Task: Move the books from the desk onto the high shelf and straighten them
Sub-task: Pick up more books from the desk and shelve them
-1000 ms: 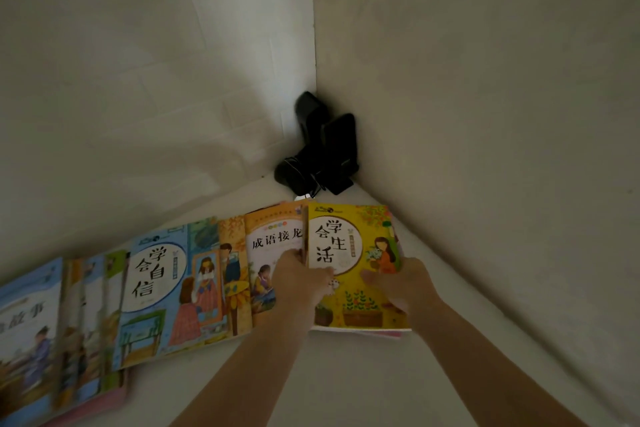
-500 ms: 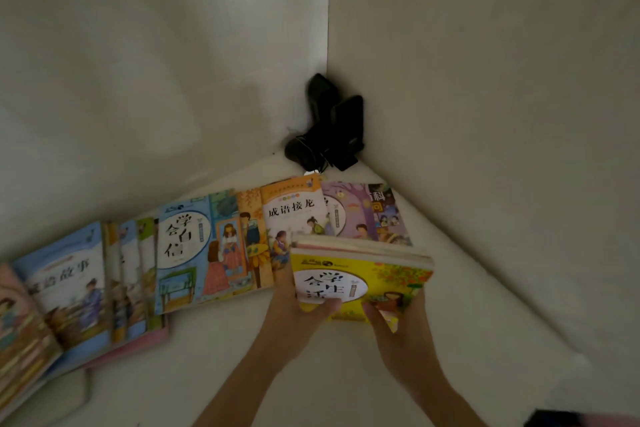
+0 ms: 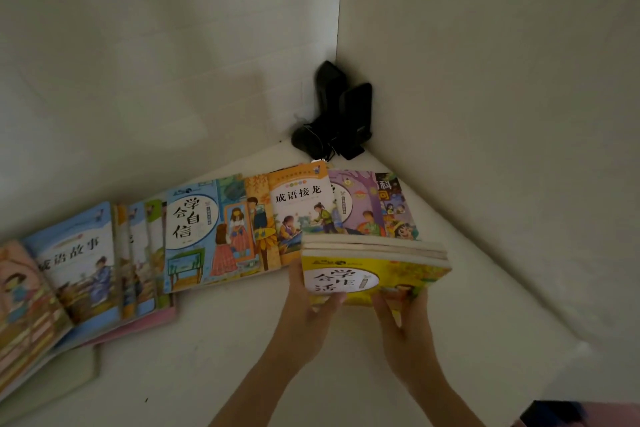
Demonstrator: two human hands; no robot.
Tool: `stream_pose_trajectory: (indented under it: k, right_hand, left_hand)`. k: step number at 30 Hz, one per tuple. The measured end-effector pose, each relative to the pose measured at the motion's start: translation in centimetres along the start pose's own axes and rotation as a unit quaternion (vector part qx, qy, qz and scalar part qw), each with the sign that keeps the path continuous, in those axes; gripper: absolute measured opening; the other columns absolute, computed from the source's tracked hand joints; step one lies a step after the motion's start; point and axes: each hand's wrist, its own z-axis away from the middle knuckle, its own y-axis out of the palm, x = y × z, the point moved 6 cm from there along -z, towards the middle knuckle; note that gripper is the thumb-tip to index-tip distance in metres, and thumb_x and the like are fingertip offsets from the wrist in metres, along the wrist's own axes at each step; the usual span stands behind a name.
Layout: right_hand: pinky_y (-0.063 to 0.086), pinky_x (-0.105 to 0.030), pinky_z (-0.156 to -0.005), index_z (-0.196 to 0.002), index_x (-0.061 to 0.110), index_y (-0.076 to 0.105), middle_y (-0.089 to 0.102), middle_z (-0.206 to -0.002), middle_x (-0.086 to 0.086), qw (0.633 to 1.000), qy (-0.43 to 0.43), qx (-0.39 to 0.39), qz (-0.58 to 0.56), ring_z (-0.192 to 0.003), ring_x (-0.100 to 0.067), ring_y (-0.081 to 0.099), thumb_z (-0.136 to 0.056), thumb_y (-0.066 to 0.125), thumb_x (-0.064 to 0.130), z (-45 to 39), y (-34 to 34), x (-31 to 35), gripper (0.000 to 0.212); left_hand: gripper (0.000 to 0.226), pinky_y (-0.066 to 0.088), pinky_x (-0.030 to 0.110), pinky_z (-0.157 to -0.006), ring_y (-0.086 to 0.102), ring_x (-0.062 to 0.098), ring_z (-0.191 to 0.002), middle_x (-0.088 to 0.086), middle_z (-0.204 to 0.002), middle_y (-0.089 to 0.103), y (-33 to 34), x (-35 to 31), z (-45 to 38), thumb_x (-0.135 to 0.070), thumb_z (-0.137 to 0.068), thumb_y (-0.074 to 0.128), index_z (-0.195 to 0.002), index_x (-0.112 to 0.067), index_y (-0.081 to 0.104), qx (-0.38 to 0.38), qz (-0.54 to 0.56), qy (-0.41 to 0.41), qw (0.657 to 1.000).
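Both hands gripped a small stack of books by its near edge, the left hand (image 3: 309, 302) with fingers clamped on the left corner, the right hand (image 3: 403, 319) clamped under the right. The stack (image 3: 375, 267), yellow cover on top, was tilted up off the shelf (image 3: 207, 357); held only at that edge, the lower books could slide out. Beyond the fingers lay overlapping picture books (image 3: 194, 232), fanned flat and crooked, and past them a black gadget (image 3: 334, 114) sat in the corner
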Motion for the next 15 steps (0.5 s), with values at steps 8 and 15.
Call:
stream_pose_trajectory:
  k: [8, 15]
  right_hand:
    - [0.057, -0.026, -0.069, -0.12, 0.031, 0.056, 0.066, -0.092, 0.016, 0.979, 0.112, 0.151, 0.081, -0.08, -0.003, 0.066, -0.083, 0.07, 0.046, -0.5, 2.4, 1.6, 0.043]
    - [0.057, -0.037, -0.074, -0.107, 0.025, 0.056, 0.06, -0.085, 0.012, 0.969, 0.059, 0.195, 0.143, -0.082, -0.015, 0.065, -0.084, 0.068, 0.046, -3.5, 8.3, 6.3, 0.033]
  left_hand:
    - [0.048, 0.049, 0.013, -0.053, 0.06, 0.004, -0.091, -0.004, -0.112, 0.063, -3.8, 2.9, 0.8, -0.018, -0.083, 0.074, -0.125, -0.019, 0.051, -0.095, 0.019, -0.134, 0.986]
    - [0.042, 0.052, 0.019, -0.061, 0.065, 0.011, -0.09, -0.008, -0.105, 0.068, -10.6, 1.1, -1.2, -0.024, -0.082, 0.074, -0.118, -0.031, 0.054, -0.134, -0.034, -0.132, 0.982]
